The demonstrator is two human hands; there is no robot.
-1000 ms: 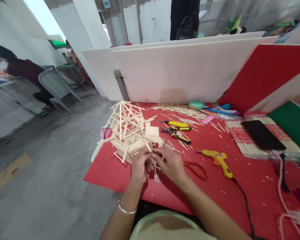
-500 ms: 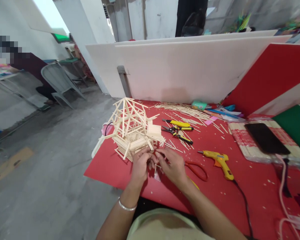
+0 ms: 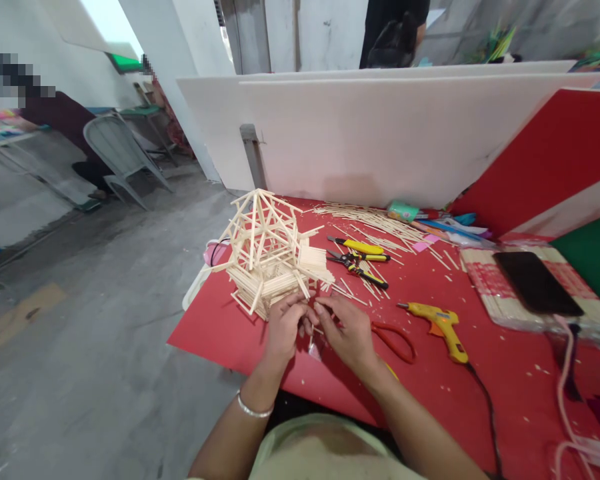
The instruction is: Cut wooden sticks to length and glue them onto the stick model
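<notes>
My left hand [image 3: 284, 328] is closed, thumb and fingers pinched together at the front edge of a small house-like frame [image 3: 260, 253] of pale wooden sticks. Close beside it, my right hand [image 3: 349, 332] is also closed, its fingertips nearly meeting those of the left. Whatever lies between the fingertips is too small to make out. Red-handled pliers [image 3: 395, 341] lie partly hidden under the right hand. Behind the hands are black-and-yellow cutters [image 3: 357, 265] and a yellow utility knife [image 3: 360, 247].
On the red tabletop [image 3: 370, 417], a yellow glue gun [image 3: 443, 327] lies to the right. Beyond it a phone [image 3: 537, 281] rests on wrapped sticks. Loose sticks [image 3: 375, 220] spread at the back, before a white board [image 3: 380, 140]. A seated person [image 3: 67, 123] is far left.
The view has shifted slightly. My hands stay in nearly the same place beside the stick frame, with small finger movements. The standing person at the back now shows part of an arm.
</notes>
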